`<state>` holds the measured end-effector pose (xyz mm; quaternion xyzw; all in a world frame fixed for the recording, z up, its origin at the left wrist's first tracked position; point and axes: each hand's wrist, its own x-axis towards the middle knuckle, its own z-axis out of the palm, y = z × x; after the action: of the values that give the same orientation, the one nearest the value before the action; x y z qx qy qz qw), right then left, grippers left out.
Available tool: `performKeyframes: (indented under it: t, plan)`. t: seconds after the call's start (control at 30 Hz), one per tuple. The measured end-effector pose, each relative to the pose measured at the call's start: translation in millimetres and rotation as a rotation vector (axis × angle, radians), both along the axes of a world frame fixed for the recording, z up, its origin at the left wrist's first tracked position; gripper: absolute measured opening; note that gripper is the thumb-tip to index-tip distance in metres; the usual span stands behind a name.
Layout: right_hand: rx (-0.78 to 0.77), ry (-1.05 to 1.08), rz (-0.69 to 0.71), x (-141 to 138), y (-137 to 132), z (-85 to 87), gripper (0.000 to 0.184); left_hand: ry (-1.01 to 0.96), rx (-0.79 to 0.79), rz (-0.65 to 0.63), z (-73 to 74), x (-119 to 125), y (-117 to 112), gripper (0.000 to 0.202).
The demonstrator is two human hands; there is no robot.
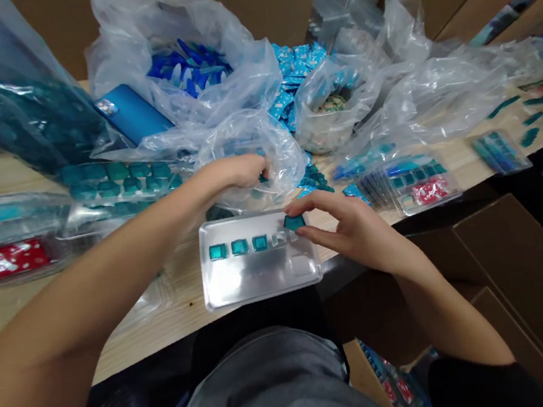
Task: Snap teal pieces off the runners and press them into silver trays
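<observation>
A clear plastic blister tray lies before me at the table's front edge. Three teal square pieces sit in a row of its pockets. My right hand pinches another teal piece at the tray's upper right corner. Beyond the tray, my left hand reaches into a small clear plastic bag with its fingers curled down. A bit of teal shows by those fingertips, but I cannot tell whether they grip it.
Behind stand a bag of blue pieces, a blue phone and blue printed packets. Filled blister packs stand at right. Another tray of teal pieces lies at left. An open cardboard box sits below the table.
</observation>
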<state>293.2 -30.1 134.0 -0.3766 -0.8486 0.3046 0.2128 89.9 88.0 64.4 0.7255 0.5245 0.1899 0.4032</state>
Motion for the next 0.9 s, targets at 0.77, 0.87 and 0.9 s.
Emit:
performKeyframes:
  t: [0.77, 0.87, 0.9]
  plan:
    - [0.074, 0.452, -0.277, -36.7, 21.6, -11.0, 0.025, -0.783, 0.029, 0.361, 60.1, -25.9, -64.6, 0.022]
    - [-0.087, 0.626, -0.242, -53.3, 28.5, -9.8, 0.026, -0.808, 0.119, 0.369, 57.7, -20.4, -81.6, 0.023]
    - [-0.149, 0.670, -0.225, -56.4, 29.7, -9.8, 0.025, -0.840, 0.113, 0.370, 56.7, -19.0, -84.8, 0.023]
